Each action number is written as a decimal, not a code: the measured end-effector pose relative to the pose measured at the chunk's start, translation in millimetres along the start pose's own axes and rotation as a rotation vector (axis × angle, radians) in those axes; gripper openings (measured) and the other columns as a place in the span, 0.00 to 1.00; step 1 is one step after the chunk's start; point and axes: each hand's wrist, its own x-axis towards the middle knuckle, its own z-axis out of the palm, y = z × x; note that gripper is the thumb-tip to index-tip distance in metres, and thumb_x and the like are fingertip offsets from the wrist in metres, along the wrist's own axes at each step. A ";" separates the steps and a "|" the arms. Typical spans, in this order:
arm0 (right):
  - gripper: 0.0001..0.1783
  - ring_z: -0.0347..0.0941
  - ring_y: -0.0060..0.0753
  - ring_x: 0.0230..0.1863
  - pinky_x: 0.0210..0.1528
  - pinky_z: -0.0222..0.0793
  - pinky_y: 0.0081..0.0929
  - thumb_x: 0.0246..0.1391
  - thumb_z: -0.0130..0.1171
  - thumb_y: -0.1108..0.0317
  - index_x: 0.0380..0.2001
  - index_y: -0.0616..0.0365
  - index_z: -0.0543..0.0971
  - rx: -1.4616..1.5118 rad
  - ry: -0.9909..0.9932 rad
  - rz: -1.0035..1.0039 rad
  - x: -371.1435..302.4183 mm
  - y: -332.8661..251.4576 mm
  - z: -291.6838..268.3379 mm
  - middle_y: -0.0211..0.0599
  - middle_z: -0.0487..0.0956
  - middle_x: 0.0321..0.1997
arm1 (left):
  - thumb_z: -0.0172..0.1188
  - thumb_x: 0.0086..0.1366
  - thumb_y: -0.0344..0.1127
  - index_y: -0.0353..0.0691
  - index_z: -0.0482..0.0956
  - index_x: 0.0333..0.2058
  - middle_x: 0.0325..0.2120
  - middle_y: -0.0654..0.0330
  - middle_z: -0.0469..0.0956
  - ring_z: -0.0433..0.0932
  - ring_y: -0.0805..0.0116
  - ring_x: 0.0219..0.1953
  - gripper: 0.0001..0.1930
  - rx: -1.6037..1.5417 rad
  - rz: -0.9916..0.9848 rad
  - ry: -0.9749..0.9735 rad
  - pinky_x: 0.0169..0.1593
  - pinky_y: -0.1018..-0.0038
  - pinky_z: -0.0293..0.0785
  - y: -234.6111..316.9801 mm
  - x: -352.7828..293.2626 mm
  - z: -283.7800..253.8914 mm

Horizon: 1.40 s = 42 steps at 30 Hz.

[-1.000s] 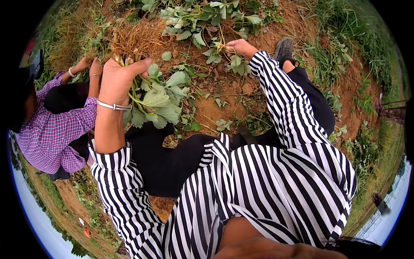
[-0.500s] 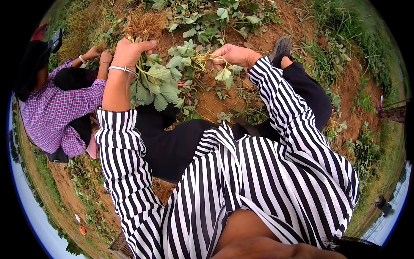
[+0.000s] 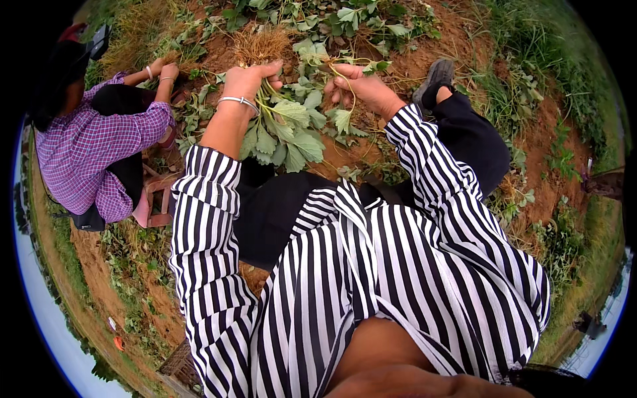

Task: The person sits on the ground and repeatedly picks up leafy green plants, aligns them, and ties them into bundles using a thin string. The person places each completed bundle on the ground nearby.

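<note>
We are gathering seedlings: our left hand (image 3: 249,79) is clamped on a bunch of uprooted plants (image 3: 282,129), roots upward, our right hand (image 3: 361,86) pinches one loose plant stem (image 3: 345,116), which probably must join the bunch next.

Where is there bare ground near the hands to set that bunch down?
Bare reddish soil lies beyond the right hand, bordered by the leafy plants above and the shoe. Between the hands it is crowded with the bunch of seedlings the left hand grips. Left is crowded by another person's hands.
</note>
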 end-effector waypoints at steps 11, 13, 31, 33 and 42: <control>0.15 0.73 0.46 0.33 0.32 0.68 0.32 0.48 0.46 0.67 0.40 0.45 0.74 -1.073 0.342 -0.291 -18.0 54.5 45.4 0.43 0.77 0.31 | 0.58 0.56 0.32 0.34 0.73 0.31 0.26 0.58 0.75 0.75 0.68 0.27 0.08 -0.699 -0.298 -0.103 0.31 0.72 0.73 -153.3 10.2 26.2; 0.16 0.73 0.45 0.32 0.30 0.68 0.34 0.47 0.46 0.66 0.42 0.52 0.72 -1.168 0.283 -0.343 -21.2 71.4 47.3 0.41 0.76 0.29 | 0.59 0.56 0.33 0.36 0.74 0.33 0.29 0.58 0.75 0.75 0.67 0.30 0.09 -0.718 -0.344 -0.078 0.34 0.70 0.73 -167.4 8.5 31.8; 0.10 0.72 0.30 0.22 0.23 0.68 0.27 0.48 0.52 0.71 0.31 0.66 0.76 -0.372 0.235 0.547 -11.5 163.9 -37.1 0.41 0.76 0.23 | 0.59 0.43 0.22 0.27 0.76 0.24 0.21 0.57 0.75 0.72 0.70 0.20 0.06 -0.276 -0.203 0.018 0.25 0.75 0.69 -147.5 -24.1 -9.4; 0.14 0.72 0.39 0.26 0.27 0.70 0.30 0.46 0.56 0.72 0.38 0.64 0.75 -0.149 0.328 0.693 -9.7 166.0 -20.9 0.44 0.76 0.29 | 0.59 0.43 0.22 0.27 0.76 0.23 0.20 0.57 0.75 0.72 0.70 0.20 0.06 -0.289 -0.224 -0.002 0.25 0.76 0.69 -148.1 -26.2 -10.0; 0.22 0.66 0.35 0.47 0.49 0.59 0.34 0.45 0.61 0.62 0.40 0.68 0.72 0.124 0.164 0.563 6.6 161.9 10.7 0.41 0.72 0.45 | 0.60 0.44 0.23 0.27 0.76 0.24 0.19 0.56 0.75 0.73 0.69 0.19 0.06 -0.298 -0.313 -0.202 0.26 0.76 0.70 -137.6 -36.7 4.3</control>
